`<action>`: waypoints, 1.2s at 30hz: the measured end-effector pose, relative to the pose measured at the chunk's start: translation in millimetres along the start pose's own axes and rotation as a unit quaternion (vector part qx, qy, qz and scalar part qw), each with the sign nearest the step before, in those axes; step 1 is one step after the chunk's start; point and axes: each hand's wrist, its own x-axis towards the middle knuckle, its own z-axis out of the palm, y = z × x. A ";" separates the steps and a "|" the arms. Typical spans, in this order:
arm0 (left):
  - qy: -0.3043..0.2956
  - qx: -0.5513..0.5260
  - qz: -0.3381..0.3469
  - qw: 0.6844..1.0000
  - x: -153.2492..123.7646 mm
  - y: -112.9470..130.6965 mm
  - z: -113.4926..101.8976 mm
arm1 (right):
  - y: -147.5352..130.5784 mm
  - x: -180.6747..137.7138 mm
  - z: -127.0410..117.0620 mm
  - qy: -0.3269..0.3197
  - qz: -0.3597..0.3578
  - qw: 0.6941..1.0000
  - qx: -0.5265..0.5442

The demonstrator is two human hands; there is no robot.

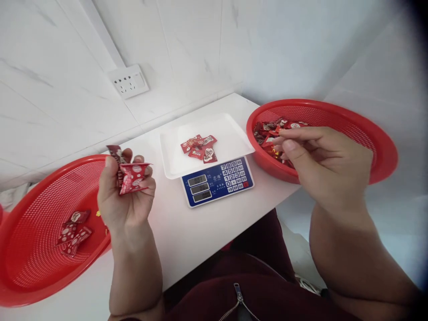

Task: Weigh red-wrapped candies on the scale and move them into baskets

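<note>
Wrapped candies are gripped in my left hand, raised between the left basket and the scale; one is red with pale spots, another dark red. My right hand reaches over the right basket's near side, fingers curled into a pinch; what they hold, if anything, I cannot make out. Several red-wrapped candies lie in a small pile on the white tray of the digital scale. More candies fill part of the right red basket, partly hidden by my hand.
At the left stands another red perforated basket with several candies at its bottom. Both baskets and the scale are on a white table against a tiled wall. A wall socket is above the table.
</note>
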 end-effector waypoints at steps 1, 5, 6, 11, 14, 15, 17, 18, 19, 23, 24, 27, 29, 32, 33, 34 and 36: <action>0.006 0.009 -0.005 1.000 1.3 -4.4 1.1 | -1.3 -0.9 1.6 -0.009 -0.010 1.000 -0.002; 0.017 0.076 -0.026 0.997 3.1 -28.8 7.3 | -11.1 -9.0 16.4 -0.141 -0.078 0.987 -0.004; 0.011 0.092 -0.035 0.995 3.0 -35.7 8.8 | -13.7 -12.0 22.2 -0.181 -0.098 0.979 0.001; -0.037 0.141 -0.077 0.986 0.0 -62.6 13.8 | -22.1 -25.4 52.3 -0.273 -0.160 0.947 0.051; -0.044 0.147 -0.092 0.984 -2.9 -69.3 15.4 | -24.3 -28.3 62.5 -0.284 -0.158 0.942 0.083; -0.046 0.150 -0.097 0.983 -3.7 -70.2 15.7 | -24.9 -28.4 63.8 -0.288 -0.147 0.942 0.093; -0.058 0.168 -0.104 0.978 -4.5 -70.3 15.4 | -26.3 -27.5 63.9 -0.303 -0.106 0.940 0.111; -0.067 0.182 -0.103 0.976 -4.4 -69.8 14.7 | -26.9 -26.5 63.0 -0.313 -0.076 0.939 0.119; -0.073 0.199 -0.096 0.973 -3.8 -68.9 13.7 | -27.3 -25.4 61.8 -0.319 -0.040 0.938 0.128; -0.047 0.251 0.002 0.967 1.8 -62.9 7.2 | -25.6 -19.2 57.7 -0.294 0.116 0.929 0.191; -0.040 0.252 0.015 0.967 3.2 -61.2 5.8 | -24.3 -17.7 57.4 -0.284 0.147 0.923 0.215; -0.045 0.237 0.003 0.970 4.6 -57.8 4.6 | -20.1 -14.8 58.5 -0.266 0.205 0.900 0.278; -0.057 0.244 -0.005 0.968 3.4 -58.2 5.8 | -18.5 -14.8 60.1 -0.265 0.222 0.891 0.295; -0.073 0.268 0.006 0.961 1.1 -61.9 7.4 | -18.9 -16.2 61.8 -0.285 0.230 0.878 0.308; -0.071 0.271 0.015 0.960 0.7 -63.1 7.3 | -19.6 -16.4 61.7 -0.295 0.224 0.876 0.308; -0.065 0.270 0.027 0.960 0.7 -64.2 6.9 | -20.2 -16.2 61.2 -0.307 0.214 0.875 0.306; -0.047 0.269 0.049 0.961 1.7 -65.2 5.5 | -20.7 -14.1 58.9 -0.331 0.190 0.878 0.289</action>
